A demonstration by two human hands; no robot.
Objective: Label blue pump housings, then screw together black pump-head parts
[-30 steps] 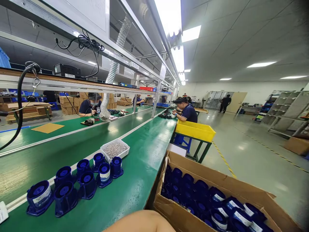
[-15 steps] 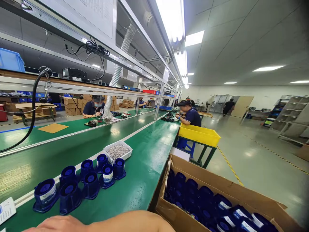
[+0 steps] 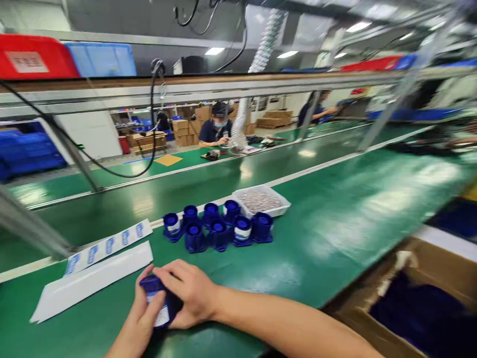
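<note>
Both hands grip one dark blue plastic housing [image 3: 152, 284] low over the bench's front part. My left hand [image 3: 139, 313] holds its near left side, with the thumb on the white label. From the right and top, my right hand [image 3: 192, 293] wraps its fingers round the same piece. Beyond the hands stand several similar blue housings [image 3: 218, 233] in two rows, some with white labels showing. A white tray of small metal parts [image 3: 261, 200] sits behind them. To the left lie a strip of blue-printed labels [image 3: 110, 246] and white paper strips [image 3: 97, 281].
An open cardboard box [image 3: 439, 266] with dark blue pieces is beside the bench at right, blurred. Metal posts [image 3: 402, 94] carry a shelf with a red bin [image 3: 37, 57] and a light blue bin [image 3: 102, 58]. A black cable [image 3: 152, 124] hangs down. Co-workers sit farther off.
My view has swung left and down, away from the box and aisle. Both hands now show on a blue housing; before, only one hand and forearm showed at the bottom edge.
</note>
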